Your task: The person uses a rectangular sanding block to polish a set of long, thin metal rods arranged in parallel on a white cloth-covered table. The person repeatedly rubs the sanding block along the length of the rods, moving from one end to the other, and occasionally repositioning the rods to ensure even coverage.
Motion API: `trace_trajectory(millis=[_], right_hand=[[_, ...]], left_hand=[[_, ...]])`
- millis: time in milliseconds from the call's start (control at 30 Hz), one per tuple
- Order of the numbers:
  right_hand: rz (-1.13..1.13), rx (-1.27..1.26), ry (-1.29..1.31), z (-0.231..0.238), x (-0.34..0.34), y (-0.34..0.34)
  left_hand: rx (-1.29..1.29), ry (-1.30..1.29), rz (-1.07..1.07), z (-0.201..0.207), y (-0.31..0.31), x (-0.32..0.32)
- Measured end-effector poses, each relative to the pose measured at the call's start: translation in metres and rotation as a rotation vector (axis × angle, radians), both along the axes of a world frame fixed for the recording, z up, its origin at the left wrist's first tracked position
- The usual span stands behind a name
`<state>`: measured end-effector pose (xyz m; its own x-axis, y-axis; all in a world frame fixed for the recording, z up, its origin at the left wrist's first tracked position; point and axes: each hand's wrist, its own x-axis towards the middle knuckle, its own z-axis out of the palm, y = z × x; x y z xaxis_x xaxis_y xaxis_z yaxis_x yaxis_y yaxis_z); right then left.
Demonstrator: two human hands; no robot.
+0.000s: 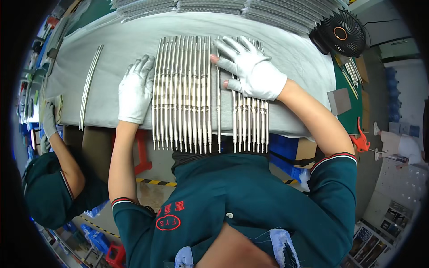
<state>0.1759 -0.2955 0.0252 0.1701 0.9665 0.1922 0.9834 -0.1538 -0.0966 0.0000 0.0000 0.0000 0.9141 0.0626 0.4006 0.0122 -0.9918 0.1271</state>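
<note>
- Metal rods (pixel 182 89) overhung the near edge of the table (pixel 107 89).
- Left hand (pixel 136 91), outstretched, empty, lay along their left side.
- Right hand (pixel 252 69), splayed, gripping nothing, covered the right-hand rods (pixel 250 123).

Two wide metal-rod rows (pixel 182 107) are lying out, one single rod (pixel 218 102) is lying between; one black fan (pixel 340 34), one grey block (pixel 339 101) are showing.

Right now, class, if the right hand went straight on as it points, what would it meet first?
The right hand would probably meet the larger row of metal rods, though depth is unclear.
</note>
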Motion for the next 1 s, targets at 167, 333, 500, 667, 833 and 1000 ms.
trace_trajectory(millis=[167, 333, 500, 667, 833, 1000], right_hand=[[-0.013, -0.043, -0.014, 0.001, 0.006, -0.013], [-0.015, -0.002, -0.005, 0.0, -0.004, 0.012], [-0.006, 0.091, 0.037, -0.007, -0.02, 0.048], [0.019, 0.104, 0.056, -0.006, -0.021, 0.054], [-0.013, 0.006, 0.033, -0.001, -0.008, 0.018], [-0.005, -0.085, 0.016, 0.005, 0.011, -0.03]], left_hand=[[-0.006, -0.054, 0.013, -0.002, -0.007, 0.005], [-0.016, -0.046, 0.016, -0.002, -0.01, 0.005], [-0.008, -0.029, 0.025, -0.001, -0.008, 0.005], [-0.011, -0.023, 0.026, -0.001, -0.006, 0.004], [0.011, -0.046, 0.015, -0.005, -0.004, 0.003], [0.012, -0.06, 0.018, -0.003, -0.007, 0.004]])
